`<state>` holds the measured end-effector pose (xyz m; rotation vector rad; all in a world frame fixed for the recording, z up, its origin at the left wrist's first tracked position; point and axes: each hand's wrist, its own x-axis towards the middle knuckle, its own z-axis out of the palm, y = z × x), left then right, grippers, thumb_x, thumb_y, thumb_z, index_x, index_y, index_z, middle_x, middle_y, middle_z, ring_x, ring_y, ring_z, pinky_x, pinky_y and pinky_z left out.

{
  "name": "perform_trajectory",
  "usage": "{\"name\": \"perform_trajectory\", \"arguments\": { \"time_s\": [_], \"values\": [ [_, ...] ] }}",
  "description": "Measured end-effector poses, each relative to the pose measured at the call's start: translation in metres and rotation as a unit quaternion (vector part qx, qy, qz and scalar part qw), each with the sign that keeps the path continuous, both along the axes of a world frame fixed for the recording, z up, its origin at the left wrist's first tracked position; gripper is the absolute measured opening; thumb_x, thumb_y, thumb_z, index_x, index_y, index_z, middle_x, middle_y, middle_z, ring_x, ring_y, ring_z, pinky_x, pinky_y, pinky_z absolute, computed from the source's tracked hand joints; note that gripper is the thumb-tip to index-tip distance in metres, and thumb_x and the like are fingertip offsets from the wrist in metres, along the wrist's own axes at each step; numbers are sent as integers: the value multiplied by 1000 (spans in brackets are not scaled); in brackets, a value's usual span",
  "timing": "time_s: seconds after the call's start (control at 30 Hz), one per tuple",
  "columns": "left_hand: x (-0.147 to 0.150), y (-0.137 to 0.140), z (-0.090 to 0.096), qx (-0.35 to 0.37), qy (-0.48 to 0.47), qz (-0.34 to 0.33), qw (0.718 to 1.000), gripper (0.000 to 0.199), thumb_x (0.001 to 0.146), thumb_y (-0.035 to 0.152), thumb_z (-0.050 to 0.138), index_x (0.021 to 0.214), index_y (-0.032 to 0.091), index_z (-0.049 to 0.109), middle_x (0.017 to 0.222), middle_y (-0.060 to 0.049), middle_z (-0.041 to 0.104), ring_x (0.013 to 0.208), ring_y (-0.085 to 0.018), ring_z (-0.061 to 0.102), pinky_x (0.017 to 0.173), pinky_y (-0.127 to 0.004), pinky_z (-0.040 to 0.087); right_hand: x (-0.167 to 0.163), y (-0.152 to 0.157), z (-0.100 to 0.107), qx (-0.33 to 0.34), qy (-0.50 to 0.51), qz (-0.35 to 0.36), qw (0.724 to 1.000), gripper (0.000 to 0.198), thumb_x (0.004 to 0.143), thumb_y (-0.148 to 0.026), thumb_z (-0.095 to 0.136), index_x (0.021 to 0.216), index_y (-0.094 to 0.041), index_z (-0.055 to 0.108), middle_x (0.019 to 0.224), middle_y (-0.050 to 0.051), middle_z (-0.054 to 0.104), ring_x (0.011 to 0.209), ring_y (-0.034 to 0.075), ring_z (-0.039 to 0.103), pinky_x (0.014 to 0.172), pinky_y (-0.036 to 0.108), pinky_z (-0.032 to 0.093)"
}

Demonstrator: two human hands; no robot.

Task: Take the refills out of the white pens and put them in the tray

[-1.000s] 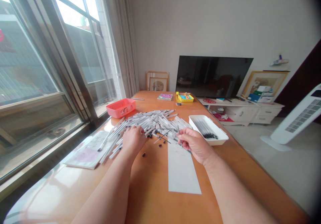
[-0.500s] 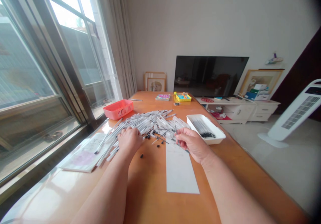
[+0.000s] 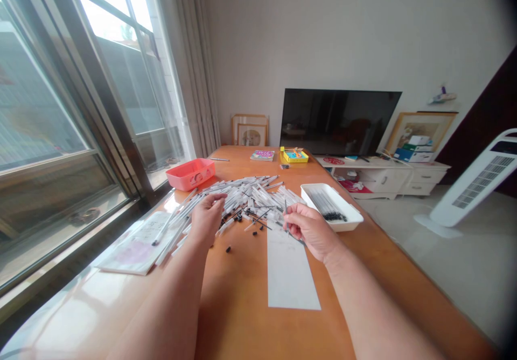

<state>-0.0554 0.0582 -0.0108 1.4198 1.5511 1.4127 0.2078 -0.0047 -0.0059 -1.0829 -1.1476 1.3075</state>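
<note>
My right hand is closed in a pinch around a thin grey pen refill, which stands nearly upright above the white paper strip. A dark tip also shows below these fingers. My left hand hovers at the near left side of a heap of clear pen barrels. Its thumb and forefinger are drawn together, and whatever lies between them is too small to make out. Small black pen caps or plugs lie scattered on the wood in front of the heap.
A white tray beside my right hand contains black-ended pens in a row. At the back left stands a pink basket. A printed booklet lies under some barrels. Further back are a yellow box and a colourful book.
My left hand has lifted slightly and turned, its thumb and forefinger now showing above the heap. My right hand stays nearly in place with the refill.
</note>
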Motion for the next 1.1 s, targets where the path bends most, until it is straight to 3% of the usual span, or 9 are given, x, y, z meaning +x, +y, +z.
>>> {"name": "perform_trajectory", "arguments": {
  "time_s": [0.1,0.17,0.33,0.53,0.63,0.77,0.97,1.1],
  "values": [
    [4,-2,4,-3,-212,-66,975,38,75,45,74,98,16,73,66,2,55,57,-9,45,54,-22,33,1,1,-2,10,3,-9,1000,13,73,-27,67,80,-19,59,67,1,64,53,9,44,47,22,26],
    [7,-4,9,2,-284,-102,953,37,71,44,80,93,15,73,68,2,54,58,-7,44,55,-20,35,1,2,-2,12,5,-11,1000,13,73,-27,67,80,-19,59,67,1,64,53,9,44,47,22,27],
    [12,-12,19,44,-317,-135,938,31,67,30,85,93,15,74,87,-2,64,66,-7,49,60,-19,40,1,1,-1,11,15,-24,1000,14,72,-28,68,79,-19,59,66,1,65,52,9,44,46,22,27],
    [21,-29,31,53,-346,-202,914,25,83,39,72,96,18,70,98,-6,67,88,-15,62,81,-29,50,0,-1,5,7,33,-37,999,16,73,-28,69,82,-19,59,69,3,67,54,10,49,46,21,29],
    [31,-38,31,17,-326,-245,913,33,85,43,69,108,19,67,90,-5,65,79,-15,62,77,-31,50,0,-2,7,10,46,-43,998,17,73,-30,70,81,-20,59,73,4,69,57,12,54,47,21,33],
    [47,-46,22,-32,-209,-287,934,50,85,49,67,125,19,63,78,-1,59,60,-9,46,56,-23,36,0,-2,8,28,79,-48,995,20,76,-35,71,81,-20,59,82,5,72,64,14,61,51,22,42],
    [61,-53,14,-83,-79,-372,921,32,90,50,59,103,21,60,88,-4,69,62,-11,48,61,-25,39,-1,-3,10,59,111,-60,990,22,81,-38,72,85,-20,59,88,5,73,76,16,68,65,25,52],
    [64,-56,17,-86,-41,-397,913,35,89,55,57,95,20,61,97,-7,70,68,-13,53,65,-27,43,-3,-2,9,70,95,-70,991,24,81,-40,72,86,-21,60,88,4,72,80,17,69,72,28,55]
  ]
}}
